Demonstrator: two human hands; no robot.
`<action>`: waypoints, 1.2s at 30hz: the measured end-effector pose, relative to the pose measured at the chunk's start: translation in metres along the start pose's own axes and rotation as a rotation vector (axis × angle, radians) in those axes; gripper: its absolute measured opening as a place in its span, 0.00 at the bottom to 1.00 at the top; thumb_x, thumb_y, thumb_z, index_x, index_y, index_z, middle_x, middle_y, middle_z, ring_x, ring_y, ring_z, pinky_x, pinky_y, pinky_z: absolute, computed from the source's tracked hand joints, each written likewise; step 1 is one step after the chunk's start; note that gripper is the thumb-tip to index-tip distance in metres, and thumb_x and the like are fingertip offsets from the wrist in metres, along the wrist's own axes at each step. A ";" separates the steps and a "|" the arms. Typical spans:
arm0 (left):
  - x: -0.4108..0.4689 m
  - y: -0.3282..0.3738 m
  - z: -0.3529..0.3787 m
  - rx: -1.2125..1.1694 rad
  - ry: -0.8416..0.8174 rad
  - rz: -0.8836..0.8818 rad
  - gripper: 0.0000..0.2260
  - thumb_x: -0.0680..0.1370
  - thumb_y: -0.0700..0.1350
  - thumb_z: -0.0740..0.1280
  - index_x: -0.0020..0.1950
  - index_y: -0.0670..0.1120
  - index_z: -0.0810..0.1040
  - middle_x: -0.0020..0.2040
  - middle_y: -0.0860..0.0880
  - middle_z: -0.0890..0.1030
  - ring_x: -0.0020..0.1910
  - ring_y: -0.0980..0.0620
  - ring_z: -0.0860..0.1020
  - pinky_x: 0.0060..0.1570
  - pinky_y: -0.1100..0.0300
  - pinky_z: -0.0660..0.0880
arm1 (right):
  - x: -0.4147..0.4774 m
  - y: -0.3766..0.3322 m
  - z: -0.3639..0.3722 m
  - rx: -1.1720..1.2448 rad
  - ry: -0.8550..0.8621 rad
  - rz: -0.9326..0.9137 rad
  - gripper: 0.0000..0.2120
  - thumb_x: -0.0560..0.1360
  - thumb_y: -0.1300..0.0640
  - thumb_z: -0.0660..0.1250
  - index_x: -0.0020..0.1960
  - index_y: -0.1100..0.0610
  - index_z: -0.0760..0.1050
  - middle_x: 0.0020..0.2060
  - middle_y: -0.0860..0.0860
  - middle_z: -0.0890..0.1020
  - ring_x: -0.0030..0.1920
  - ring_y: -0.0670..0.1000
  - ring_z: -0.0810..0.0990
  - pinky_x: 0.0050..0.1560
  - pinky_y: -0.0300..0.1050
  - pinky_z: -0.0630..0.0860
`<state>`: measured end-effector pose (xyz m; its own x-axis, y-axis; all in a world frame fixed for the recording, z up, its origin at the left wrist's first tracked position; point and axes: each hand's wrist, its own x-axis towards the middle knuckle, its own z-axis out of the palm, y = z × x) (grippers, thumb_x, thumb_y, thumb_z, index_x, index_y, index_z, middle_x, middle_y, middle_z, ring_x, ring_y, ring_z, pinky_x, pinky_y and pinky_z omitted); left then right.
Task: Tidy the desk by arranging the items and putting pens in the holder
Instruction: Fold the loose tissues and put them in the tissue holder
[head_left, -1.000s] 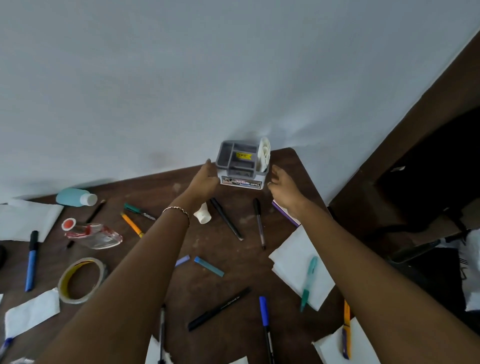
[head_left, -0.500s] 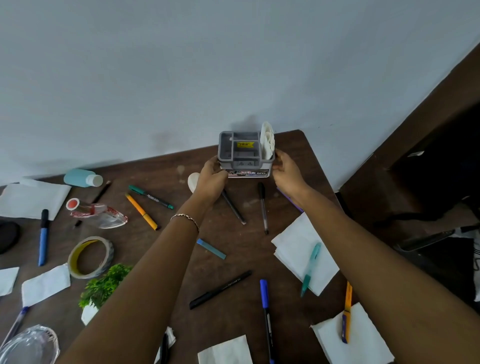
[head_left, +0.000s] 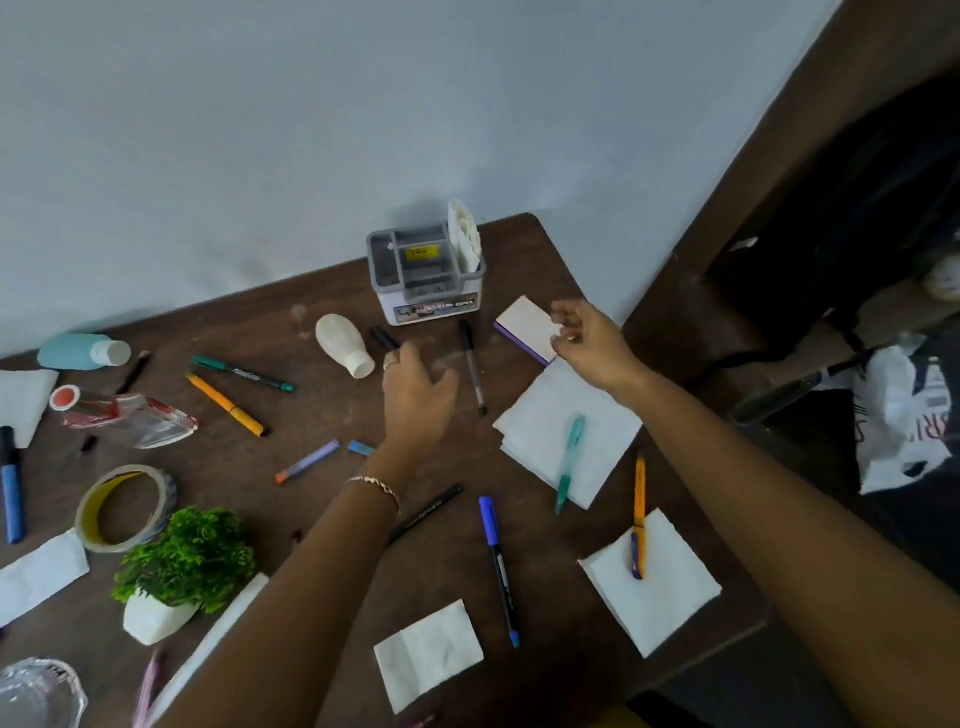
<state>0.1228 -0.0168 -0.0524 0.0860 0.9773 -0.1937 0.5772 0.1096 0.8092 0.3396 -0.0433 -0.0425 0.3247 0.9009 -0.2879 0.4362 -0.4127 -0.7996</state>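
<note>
Holder (head_left: 427, 283), front label reading "OPEL", stands free; both hands' grips apart, empty.

Two bare forearms, no sleeves visible anywhere up to frame edge. Left hand (head_left: 415, 395): ring (head_left: 388, 365) on one finger, pale/silvery, small, detail too blurred to tell more. Left wrist: thin bracelet (head_left: 375, 485), chain or twisted links, light metallic with a pinkish-gold tint, sits loosely across the wrist. Right hand (head_left: 589, 340): no ring or band visible, nails short, one fingertip nail catches light. Right wrist bare, no watch. No gloves, no markings or tattoos visible on either arm. Both arms enter from the bottom edge; upper arms and shoulders are out of frame, so clothing cannot be told.
</note>
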 end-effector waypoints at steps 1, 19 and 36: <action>-0.010 -0.001 0.009 0.041 -0.019 0.044 0.16 0.73 0.42 0.67 0.60 0.41 0.74 0.58 0.41 0.73 0.56 0.44 0.73 0.54 0.53 0.73 | -0.013 0.011 -0.005 -0.007 0.044 0.027 0.20 0.77 0.63 0.67 0.67 0.55 0.70 0.59 0.49 0.76 0.59 0.48 0.75 0.59 0.42 0.73; -0.079 0.021 0.078 0.534 -0.438 0.249 0.11 0.74 0.55 0.69 0.48 0.49 0.75 0.48 0.51 0.81 0.41 0.56 0.73 0.29 0.66 0.62 | -0.072 0.092 -0.007 -0.489 0.259 0.143 0.17 0.75 0.51 0.69 0.60 0.55 0.70 0.57 0.55 0.76 0.57 0.55 0.77 0.53 0.51 0.78; -0.065 0.018 0.064 0.622 -0.384 0.113 0.15 0.73 0.58 0.67 0.49 0.47 0.80 0.43 0.52 0.80 0.40 0.55 0.77 0.34 0.63 0.70 | -0.073 0.081 -0.017 -0.226 0.194 0.076 0.05 0.78 0.57 0.64 0.52 0.57 0.72 0.45 0.50 0.76 0.47 0.50 0.77 0.47 0.44 0.75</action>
<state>0.1798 -0.0897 -0.0611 0.3848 0.8315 -0.4007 0.8917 -0.2228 0.3940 0.3655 -0.1452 -0.0770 0.5082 0.8328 -0.2196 0.5730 -0.5173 -0.6357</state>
